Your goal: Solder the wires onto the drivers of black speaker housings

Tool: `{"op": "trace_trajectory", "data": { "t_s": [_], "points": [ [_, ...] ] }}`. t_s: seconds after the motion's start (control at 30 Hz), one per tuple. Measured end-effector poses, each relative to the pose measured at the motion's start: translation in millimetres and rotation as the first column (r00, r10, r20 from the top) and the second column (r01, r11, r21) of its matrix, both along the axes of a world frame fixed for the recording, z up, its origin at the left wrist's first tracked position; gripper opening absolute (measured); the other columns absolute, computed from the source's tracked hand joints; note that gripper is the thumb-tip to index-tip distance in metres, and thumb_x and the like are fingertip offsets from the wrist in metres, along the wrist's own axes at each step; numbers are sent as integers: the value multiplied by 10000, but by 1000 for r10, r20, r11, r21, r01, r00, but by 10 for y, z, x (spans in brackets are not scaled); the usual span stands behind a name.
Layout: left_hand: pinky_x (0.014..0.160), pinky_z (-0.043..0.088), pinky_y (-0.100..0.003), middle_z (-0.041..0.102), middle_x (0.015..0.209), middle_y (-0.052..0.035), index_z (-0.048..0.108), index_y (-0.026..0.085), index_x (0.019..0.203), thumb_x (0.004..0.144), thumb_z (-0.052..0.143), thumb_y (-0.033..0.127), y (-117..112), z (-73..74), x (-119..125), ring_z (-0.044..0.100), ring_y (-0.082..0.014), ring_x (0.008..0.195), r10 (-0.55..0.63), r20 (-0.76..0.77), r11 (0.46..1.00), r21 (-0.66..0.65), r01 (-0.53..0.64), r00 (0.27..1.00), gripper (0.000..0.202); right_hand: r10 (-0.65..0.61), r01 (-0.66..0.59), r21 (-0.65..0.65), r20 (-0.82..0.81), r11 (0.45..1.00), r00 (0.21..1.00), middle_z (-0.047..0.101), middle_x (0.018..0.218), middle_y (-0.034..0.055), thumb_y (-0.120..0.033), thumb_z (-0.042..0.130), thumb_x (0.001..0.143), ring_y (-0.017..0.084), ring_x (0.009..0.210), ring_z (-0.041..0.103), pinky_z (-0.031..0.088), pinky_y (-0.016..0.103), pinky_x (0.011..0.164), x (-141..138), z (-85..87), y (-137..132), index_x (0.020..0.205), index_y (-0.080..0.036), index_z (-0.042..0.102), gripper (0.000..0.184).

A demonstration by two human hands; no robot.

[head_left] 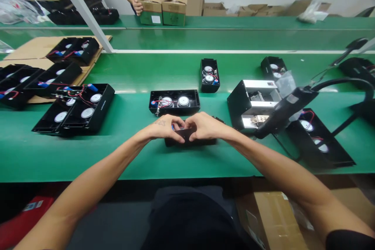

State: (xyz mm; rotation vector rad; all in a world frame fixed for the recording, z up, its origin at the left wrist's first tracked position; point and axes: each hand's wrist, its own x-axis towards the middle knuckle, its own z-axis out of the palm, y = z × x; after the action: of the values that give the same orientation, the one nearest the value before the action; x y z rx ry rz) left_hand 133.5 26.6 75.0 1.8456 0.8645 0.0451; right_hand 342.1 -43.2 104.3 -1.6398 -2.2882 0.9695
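A black speaker box [191, 139] lies lengthwise in front of me on the green bench. My left hand [167, 128] and my right hand [205, 125] meet over its near side, with both thumbs against the near wall and the fingers bent inside. Both hands are closed. A bit of blue shows by the left fingers, but what the fingertips touch inside is hidden. Just behind it is another open speaker box [190, 108] with two round silver-backed speakers, red wires and a blue cylinder.
A white-and-black machine [252, 103] stands right, beside a black flexible-arm device [288, 109]. More open speaker boxes [88, 115] sit left, some on cardboard [32, 49]. One upright-turned box [209, 75] lies ahead. Across the bench, a person's hand [137, 6] touches cartons [174, 9].
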Motion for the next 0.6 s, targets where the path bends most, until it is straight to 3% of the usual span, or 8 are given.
{"op": "trace_trajectory", "data": {
  "t_s": [0.2, 0.4, 0.6],
  "points": [
    [532, 439, -216, 697, 730, 26, 765, 174, 1005, 537, 951, 304, 10, -36, 2, 618, -125, 631, 22, 31, 996, -87, -19, 999, 520, 13, -14, 20, 56, 1000, 998, 756, 853, -10, -343, 879, 675, 171, 791, 639, 333, 242, 627, -23, -27, -55, 1096, -246, 804, 438],
    [515, 423, -214, 693, 721, 31, 760, 174, 986, 524, 956, 279, 2, -33, 9, 595, -114, 608, 45, 33, 993, -108, -41, 998, 512, -37, 38, -28, 43, 999, 998, 684, 695, -33, -322, 882, 666, 137, 692, 588, 321, 244, 598, -57, -5, -15, 929, -223, 831, 285],
    [529, 414, -219, 684, 716, 39, 769, 171, 969, 530, 959, 289, -21, -11, 13, 583, -110, 605, 48, 33, 993, -110, -44, 998, 493, -75, 78, -33, 93, 996, 993, 672, 678, -27, -307, 910, 636, 158, 689, 606, 343, 260, 596, -126, 0, -11, 896, -234, 829, 282]
  ]
}}
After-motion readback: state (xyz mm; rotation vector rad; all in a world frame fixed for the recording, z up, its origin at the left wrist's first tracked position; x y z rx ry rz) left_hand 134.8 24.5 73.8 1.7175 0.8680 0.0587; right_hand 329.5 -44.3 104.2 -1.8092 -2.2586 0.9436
